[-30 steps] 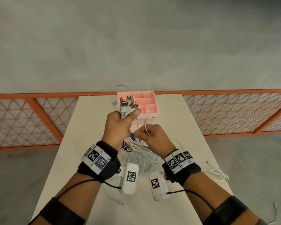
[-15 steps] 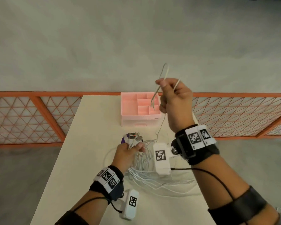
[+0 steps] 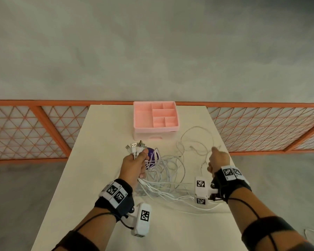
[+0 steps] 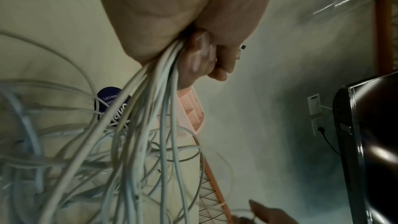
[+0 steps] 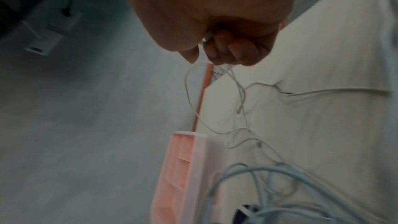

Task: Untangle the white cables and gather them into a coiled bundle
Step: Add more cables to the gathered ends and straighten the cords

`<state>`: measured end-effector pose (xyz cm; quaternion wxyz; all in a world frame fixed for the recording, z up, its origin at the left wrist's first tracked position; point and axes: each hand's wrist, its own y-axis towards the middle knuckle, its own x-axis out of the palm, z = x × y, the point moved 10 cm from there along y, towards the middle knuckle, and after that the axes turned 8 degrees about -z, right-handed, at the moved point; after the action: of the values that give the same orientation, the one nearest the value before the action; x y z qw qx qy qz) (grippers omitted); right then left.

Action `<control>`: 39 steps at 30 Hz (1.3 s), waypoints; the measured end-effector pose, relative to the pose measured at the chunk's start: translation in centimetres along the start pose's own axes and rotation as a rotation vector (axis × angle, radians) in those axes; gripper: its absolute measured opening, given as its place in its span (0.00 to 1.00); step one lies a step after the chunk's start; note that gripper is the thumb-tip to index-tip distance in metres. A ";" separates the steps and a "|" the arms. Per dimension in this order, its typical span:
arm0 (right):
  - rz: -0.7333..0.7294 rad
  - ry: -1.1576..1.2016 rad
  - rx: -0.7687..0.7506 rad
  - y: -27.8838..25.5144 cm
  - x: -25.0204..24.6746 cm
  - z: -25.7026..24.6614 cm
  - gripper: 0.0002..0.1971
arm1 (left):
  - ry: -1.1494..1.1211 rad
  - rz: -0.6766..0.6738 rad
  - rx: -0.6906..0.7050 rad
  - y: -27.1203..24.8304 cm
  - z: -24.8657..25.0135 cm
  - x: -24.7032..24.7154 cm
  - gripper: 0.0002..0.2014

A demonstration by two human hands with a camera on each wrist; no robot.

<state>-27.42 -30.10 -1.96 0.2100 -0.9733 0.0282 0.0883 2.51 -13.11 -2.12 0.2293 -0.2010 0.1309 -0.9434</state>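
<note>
My left hand grips a bunch of white cables just below their USB plugs, which stick up past my thumb. The rest of the white cables trail in a loose tangle on the cream table between my two hands. My right hand is low over the table's right side and pinches one thin white cable, whose loops lie in front of it. In the right wrist view the fingers curl round that thin strand.
A pink compartment organiser stands at the table's far edge. A round purple disc lies under the cables by my left hand. An orange lattice fence runs behind the table. The table's right edge is close to my right hand.
My right hand, raised high with one thin cable half a second ago, has come down to the table's right side, laying the strand out. My left hand stays low, holding the plug ends.
</note>
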 end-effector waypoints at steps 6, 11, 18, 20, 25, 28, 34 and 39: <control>0.102 -0.370 -0.105 -2.4 0.0 0.0 0.13 | 0.026 -0.061 -0.051 0.4 -0.4 0.8 0.14; 0.007 -0.013 -0.140 -3.0 2.1 -0.9 0.07 | -0.136 -0.085 -0.115 0.3 -0.5 1.3 0.09; -0.399 0.174 -0.038 -7.8 11.0 -1.1 0.10 | -0.046 -0.110 -0.062 -0.2 -0.1 1.9 0.11; -0.427 0.269 0.003 -9.0 12.5 -0.8 0.10 | -0.029 -0.118 -0.056 -0.4 -0.2 2.0 0.10; -0.472 0.221 -0.154 -10.7 14.4 -2.4 0.18 | -0.020 -0.116 -0.053 -0.9 -0.5 1.8 0.10; -0.499 0.224 -0.198 -11.5 14.9 -3.3 0.19 | -0.026 -0.119 -0.064 -1.2 -0.7 1.7 0.10; -0.533 0.040 -0.338 -12.6 15.0 -4.5 0.15 | -0.039 -0.148 -0.093 -1.7 -1.2 2.0 0.10; -0.532 0.124 -0.341 -12.3 14.4 -4.3 0.07 | -0.103 -0.146 -0.122 -2.1 -1.5 2.0 0.09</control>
<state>-11.44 -20.97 4.25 0.0574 -0.9712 -0.2298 -0.0260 -0.60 -12.03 -2.11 0.1539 -0.2719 0.1611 -0.9362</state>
